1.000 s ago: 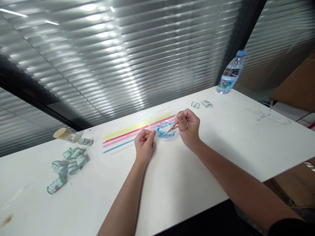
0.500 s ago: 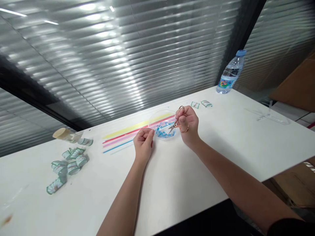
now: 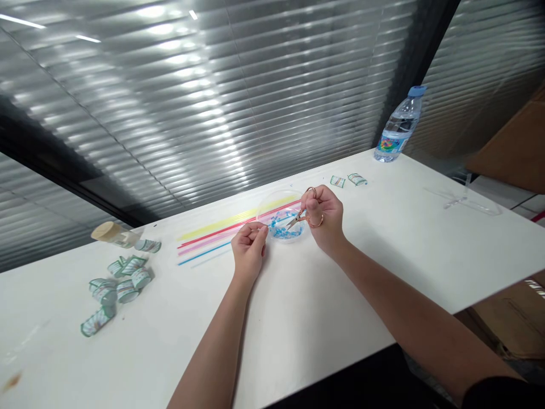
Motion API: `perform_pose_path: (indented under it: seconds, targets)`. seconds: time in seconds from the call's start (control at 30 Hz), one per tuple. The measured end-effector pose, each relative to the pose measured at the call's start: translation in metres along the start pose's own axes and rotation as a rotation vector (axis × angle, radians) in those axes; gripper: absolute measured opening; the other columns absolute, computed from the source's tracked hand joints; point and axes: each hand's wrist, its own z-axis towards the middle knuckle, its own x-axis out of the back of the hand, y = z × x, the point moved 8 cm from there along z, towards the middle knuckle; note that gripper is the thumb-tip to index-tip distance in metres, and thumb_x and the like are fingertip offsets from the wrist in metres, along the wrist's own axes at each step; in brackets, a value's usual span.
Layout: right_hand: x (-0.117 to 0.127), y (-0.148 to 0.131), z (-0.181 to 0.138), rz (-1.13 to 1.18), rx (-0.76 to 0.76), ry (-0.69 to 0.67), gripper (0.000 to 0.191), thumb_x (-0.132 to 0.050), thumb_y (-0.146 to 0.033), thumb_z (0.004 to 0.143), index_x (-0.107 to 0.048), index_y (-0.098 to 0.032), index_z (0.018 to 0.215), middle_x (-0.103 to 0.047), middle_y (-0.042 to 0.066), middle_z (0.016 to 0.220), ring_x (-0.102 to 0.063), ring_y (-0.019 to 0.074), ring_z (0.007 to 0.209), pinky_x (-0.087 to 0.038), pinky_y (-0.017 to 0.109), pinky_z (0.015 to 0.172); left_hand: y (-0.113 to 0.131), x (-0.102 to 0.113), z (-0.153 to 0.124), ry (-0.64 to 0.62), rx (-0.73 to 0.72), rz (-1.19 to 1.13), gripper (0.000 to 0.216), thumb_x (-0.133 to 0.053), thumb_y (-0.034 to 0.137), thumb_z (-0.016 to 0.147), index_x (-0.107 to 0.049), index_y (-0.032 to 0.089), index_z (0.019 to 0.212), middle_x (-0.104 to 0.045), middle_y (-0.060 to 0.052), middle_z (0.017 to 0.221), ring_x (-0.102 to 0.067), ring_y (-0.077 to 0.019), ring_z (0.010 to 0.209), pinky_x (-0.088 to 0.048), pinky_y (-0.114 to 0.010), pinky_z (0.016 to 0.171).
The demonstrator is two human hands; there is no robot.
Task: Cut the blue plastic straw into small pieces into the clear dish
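A person's two bare hands work at the middle of a long white table (image 3: 323, 307). The right hand (image 3: 324, 220) grips small rose-gold scissors (image 3: 301, 216), fingers through the loops, blades slightly parted and aimed left over a clear round dish (image 3: 272, 203). The dish holds short blue cuttings (image 3: 286, 229), so it seems set there to catch them. The left hand (image 3: 249, 249) is pinched closed just left of the dish, apparently on the end of a blue straw (image 3: 204, 254), feeding it towards the blades. Yellow, red and pink straws (image 3: 221, 226) lie parallel behind it, within reach. A heap of small printed rolls (image 3: 119, 284) sits well to the left, a water bottle (image 3: 399, 128) near the far right corner. Bare tabletop lies between the hands and the near edge
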Motion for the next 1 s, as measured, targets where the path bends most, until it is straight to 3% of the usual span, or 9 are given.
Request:
perform_pose_path:
  seconds: [0.23,0.5,0.73,1.0]
  targets:
    - [-0.0014,-0.0023,0.0001,0.009,0.006,-0.001,0.034,-0.070,-0.043,0.079,-0.047,-0.021,0.065,-0.047,-0.004,0.057,-0.043,0.0083,0.055,-0.039,0.024,0.051,0.0021,-0.0007,-0.0001,0.004,-0.004,-0.002,0.025,-0.069,0.041,0.079,-0.060,0.017,0.078,-0.037,0.010,0.040,-0.031,-0.0050,0.037,-0.026,-0.019,0.038]
    - [-0.0024,0.0026,-0.0024,0.042,-0.051,-0.018,0.039,-0.068,-0.055,0.074,-0.049,-0.021,0.070,-0.048,-0.004,0.062,-0.040,0.0088,0.056,-0.036,0.024,0.050,0.0011,-0.0012,0.0001,0.006,0.003,0.011,0.025,-0.070,0.041,0.078,-0.061,0.017,0.076,-0.038,0.009,0.042,-0.031,-0.0054,0.038,-0.025,-0.019,0.038]
    - [-0.0023,0.0027,-0.0026,0.069,-0.025,-0.024,0.035,-0.067,-0.048,0.079,-0.047,-0.020,0.069,-0.047,-0.003,0.061,-0.038,0.0082,0.056,-0.031,0.023,0.050,0.0000,-0.0022,-0.0010,-0.004,0.022,0.019,0.026,-0.071,0.042,0.077,-0.063,0.017,0.077,-0.039,0.009,0.042,-0.031,-0.0053,0.039,-0.026,-0.019,0.038]
    - [-0.0004,0.0032,-0.0015,0.014,-0.009,-0.009,0.038,-0.065,-0.051,0.079,-0.047,-0.020,0.067,-0.048,-0.003,0.062,-0.041,0.0087,0.056,-0.033,0.024,0.052,-0.0022,-0.0027,-0.0006,-0.012,0.040,0.021,0.027,-0.071,0.042,0.076,-0.063,0.016,0.076,-0.039,0.009,0.042,-0.031,-0.0050,0.039,-0.026,-0.018,0.039]
